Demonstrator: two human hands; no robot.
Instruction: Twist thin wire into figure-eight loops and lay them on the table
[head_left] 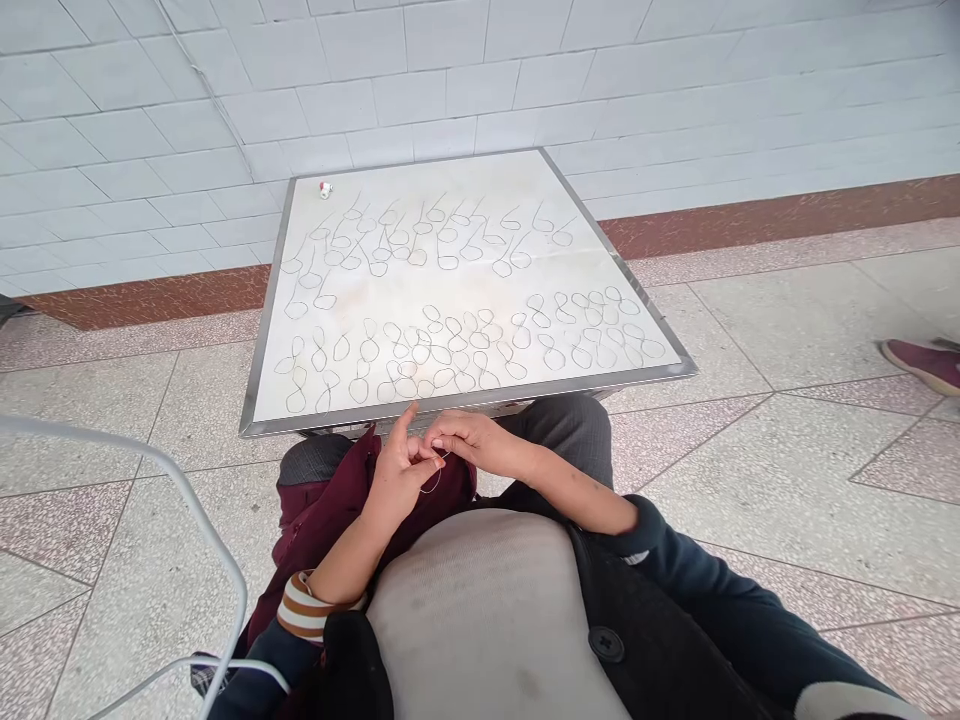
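Just off the near edge of the surface point(450, 288), I have the 2 hands close together above the person's lap, both working at the same thin wire loop point(430, 491). The left hand point(394, 465) holds it between thumb and fingers, with its index finger raised toward the surface's edge. The right hand point(472, 440) meets it from the other side, fingertips narrowed at the wire; I cannot make out which of its fingertips grip it.

Across the near half of the surface I count far more than 10 figure-eight wires point(450, 350), laid in loose rows, some touching or overlapping. On its far half lie the tailed wires point(439, 228), most with a small loop and a straight end angled away from me. Near the surface's far left corner sits a small red-and-white item point(325, 189), too small for me to name.

Behind the surface, I see a white tiled wall point(525, 80). Well to its right, 1 maroon shoe point(926, 366) rests on the speckled floor point(750, 470).
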